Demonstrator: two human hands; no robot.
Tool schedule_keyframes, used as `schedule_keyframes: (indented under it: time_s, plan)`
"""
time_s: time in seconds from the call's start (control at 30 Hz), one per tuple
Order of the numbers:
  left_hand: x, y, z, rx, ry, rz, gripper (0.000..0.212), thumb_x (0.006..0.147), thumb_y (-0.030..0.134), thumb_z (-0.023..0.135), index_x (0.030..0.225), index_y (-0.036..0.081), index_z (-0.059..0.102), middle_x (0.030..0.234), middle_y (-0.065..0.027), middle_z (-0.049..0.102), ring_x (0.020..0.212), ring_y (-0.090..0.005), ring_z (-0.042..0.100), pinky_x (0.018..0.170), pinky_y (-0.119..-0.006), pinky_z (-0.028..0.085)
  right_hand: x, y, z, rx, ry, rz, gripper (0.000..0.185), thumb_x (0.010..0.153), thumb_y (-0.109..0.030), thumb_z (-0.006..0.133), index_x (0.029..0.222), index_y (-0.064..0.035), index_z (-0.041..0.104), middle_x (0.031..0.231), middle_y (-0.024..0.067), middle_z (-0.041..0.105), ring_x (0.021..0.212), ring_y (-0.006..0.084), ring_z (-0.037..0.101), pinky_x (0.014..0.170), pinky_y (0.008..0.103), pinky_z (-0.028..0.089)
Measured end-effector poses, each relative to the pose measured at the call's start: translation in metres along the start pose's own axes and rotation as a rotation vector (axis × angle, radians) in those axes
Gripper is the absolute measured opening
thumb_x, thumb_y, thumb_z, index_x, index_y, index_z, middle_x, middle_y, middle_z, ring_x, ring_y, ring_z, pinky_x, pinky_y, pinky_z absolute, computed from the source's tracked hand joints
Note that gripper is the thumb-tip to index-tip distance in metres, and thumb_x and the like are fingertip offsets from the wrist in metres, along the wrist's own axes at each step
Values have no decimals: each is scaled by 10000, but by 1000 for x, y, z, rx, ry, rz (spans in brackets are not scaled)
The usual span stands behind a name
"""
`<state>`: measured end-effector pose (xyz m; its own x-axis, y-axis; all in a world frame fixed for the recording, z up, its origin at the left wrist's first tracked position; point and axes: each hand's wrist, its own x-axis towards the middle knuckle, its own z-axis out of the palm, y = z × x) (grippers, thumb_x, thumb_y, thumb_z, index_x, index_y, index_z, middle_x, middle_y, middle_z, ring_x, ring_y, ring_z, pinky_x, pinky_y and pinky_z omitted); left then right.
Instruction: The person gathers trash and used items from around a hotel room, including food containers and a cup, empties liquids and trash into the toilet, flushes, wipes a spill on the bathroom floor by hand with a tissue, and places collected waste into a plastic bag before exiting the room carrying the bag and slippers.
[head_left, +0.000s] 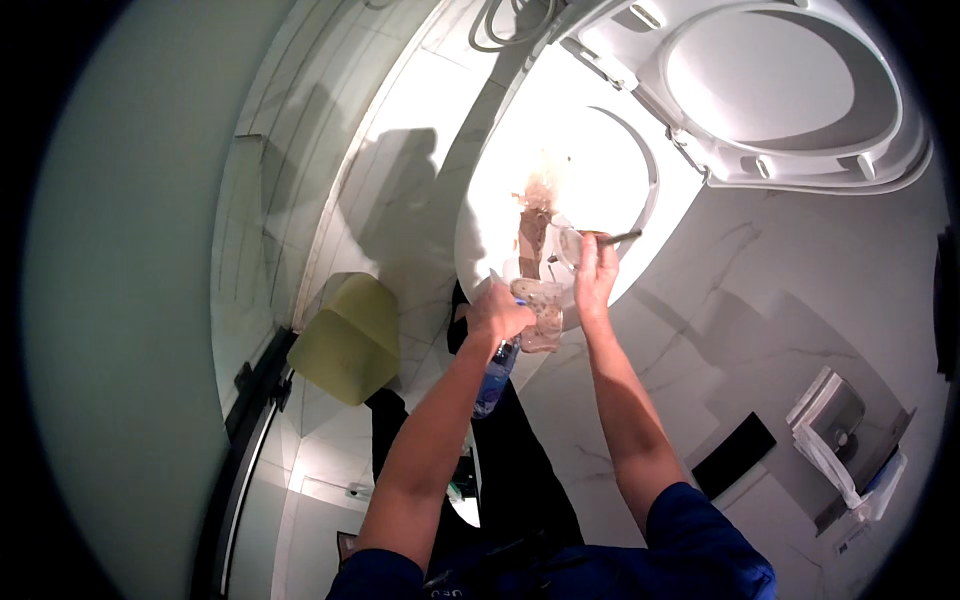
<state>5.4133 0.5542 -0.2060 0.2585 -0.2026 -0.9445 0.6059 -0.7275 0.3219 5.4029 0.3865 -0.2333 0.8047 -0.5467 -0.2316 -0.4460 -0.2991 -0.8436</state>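
Over the front of a white toilet bowl (484, 187), my left hand (496, 311) is closed around the neck of a clear plastic bottle with a blue label (495, 382) and also seems to hold a clear plastic cup (541, 319). The cup lies tilted, and brownish liquid with bits runs from it into the bowl. My right hand (596, 277) grips a round, clear lid or shallow piece (568, 246) by its edge, with a dark stick-like thing (624, 238) beside the fingers. Brown matter (534, 217) streaks the inside of the bowl.
The toilet's seat and lid (757, 82) stand raised at the upper right. A yellow-green bin or stool (349, 337) is on the left. A wall-mounted paper holder (836, 420) is at the right, near a black rectangular panel (733, 455). A coiled hose (517, 26) lies behind the bowl.
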Motion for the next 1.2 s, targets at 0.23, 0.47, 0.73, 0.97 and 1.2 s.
schedule_keyframes:
  time_s: [0.23,0.47,0.73,0.97,1.2]
  plan:
    - [24,-20,7,-133,-25,-21,456,605,250,792,932,-48,684,949,-200,684,926,-303,662,837,-382,495,6,-9,9,-24,-45,40,191,940,-175,552,932,13,586,811,92,591,753,183,530,725,320,447]
    - [16,6,-15,-572,-251,-34,294,618,108,804,784,-81,653,711,-142,650,547,-232,606,500,-382,497,12,7,0,-57,0,66,213,939,-198,557,930,12,590,816,78,598,763,168,521,728,324,444]
    - [25,-1,-20,-819,-482,-140,314,704,157,808,827,-76,639,678,-145,606,554,-269,621,487,-378,515,16,13,-9,-5,48,119,223,943,-210,555,900,7,584,801,61,572,763,151,506,723,302,439]
    - [17,9,-28,-822,-536,-185,305,748,142,780,870,-95,632,718,-162,628,589,-286,642,505,-376,532,13,2,-7,62,124,134,207,941,-195,558,903,6,583,818,66,580,772,155,521,733,310,444]
    - [20,9,-33,-815,-620,-201,279,774,136,762,899,-76,632,752,-154,649,626,-255,652,570,-366,566,26,4,-1,-109,18,-33,162,922,-151,572,925,11,580,825,105,584,747,205,546,709,330,455]
